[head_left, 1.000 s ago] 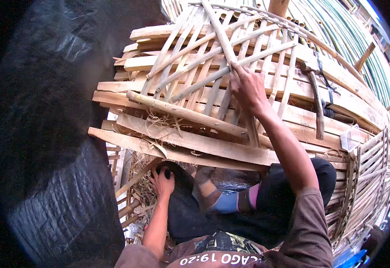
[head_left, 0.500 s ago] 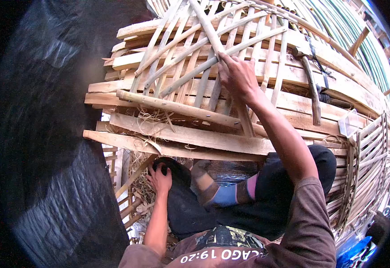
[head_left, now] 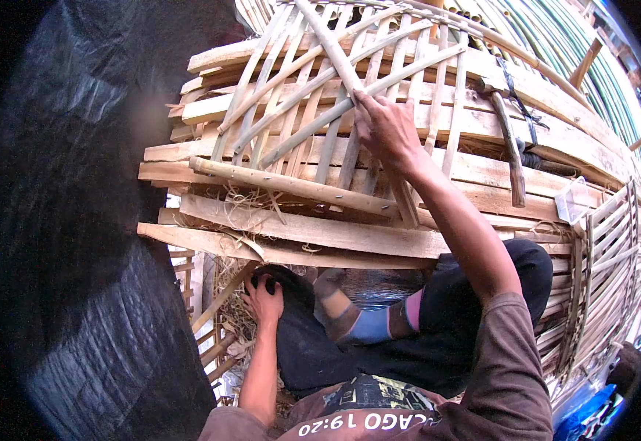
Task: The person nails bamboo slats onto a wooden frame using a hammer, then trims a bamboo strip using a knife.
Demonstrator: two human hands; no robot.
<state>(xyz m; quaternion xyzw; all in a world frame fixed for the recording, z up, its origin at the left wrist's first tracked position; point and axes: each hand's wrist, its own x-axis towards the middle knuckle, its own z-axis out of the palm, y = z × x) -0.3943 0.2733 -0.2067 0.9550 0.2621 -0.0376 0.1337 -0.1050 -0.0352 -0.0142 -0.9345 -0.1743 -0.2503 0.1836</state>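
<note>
My right hand [head_left: 388, 131] is closed round the lower end of a bamboo strip [head_left: 329, 45], which slants up to the left over a lattice of other strips. Beneath it, several crossing bamboo slats [head_left: 350, 108] run diagonally over upright ones. A thicker bamboo rail [head_left: 291, 186] with small nails in it forms the near edge of this lattice. My left hand [head_left: 264, 300] rests on the knee of my dark trousers [head_left: 298, 345], fingers spread and holding nothing I can see.
Rough wooden planks [head_left: 320, 228] lie under the lattice, with curled shavings on them. A hammer [head_left: 510, 143] lies to the right, near a clear plastic container [head_left: 572, 200]. Black sheeting [head_left: 92, 220] hangs at left. A slatted bamboo panel [head_left: 607, 257] stands at right.
The lattice and planks appear shifted slightly to the left in view. My right hand keeps its hold on the bamboo strip, and my left hand stays on the knee.
</note>
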